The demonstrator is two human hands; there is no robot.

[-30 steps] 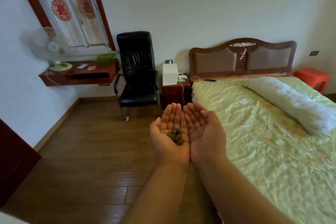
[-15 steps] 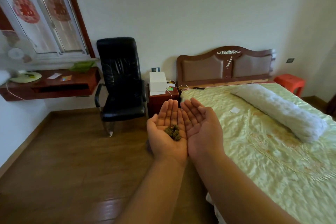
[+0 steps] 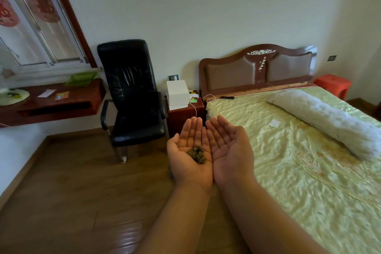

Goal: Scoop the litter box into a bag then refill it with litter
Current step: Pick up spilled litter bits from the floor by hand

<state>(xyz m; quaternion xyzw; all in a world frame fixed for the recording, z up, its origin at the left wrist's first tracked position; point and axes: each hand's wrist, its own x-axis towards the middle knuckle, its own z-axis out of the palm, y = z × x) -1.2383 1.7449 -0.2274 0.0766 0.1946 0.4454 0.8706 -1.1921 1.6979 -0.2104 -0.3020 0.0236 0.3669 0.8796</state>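
My two hands are held out palm up, side by side and touching along their edges, over the wooden floor beside the bed. A small dark brownish-green clump (image 3: pixel 196 154) lies in the palm of my left hand (image 3: pixel 188 156), whose fingers are straight. My right hand (image 3: pixel 231 150) is flat and bare of anything, its fingers also straight. No litter box, scoop or bag is in view.
A bed (image 3: pixel 299 161) with a pale green cover and a white bolster (image 3: pixel 327 121) fills the right. A black office chair (image 3: pixel 132 97) and a red nightstand (image 3: pixel 183 115) with a white box stand ahead. A wall shelf (image 3: pixel 51 103) sits under the window at left. An orange stool (image 3: pixel 333 85) stands far right.
The view has swung right, so the window and shelf have slid toward the left edge. My cupped hands stay together with the clump in the left palm.
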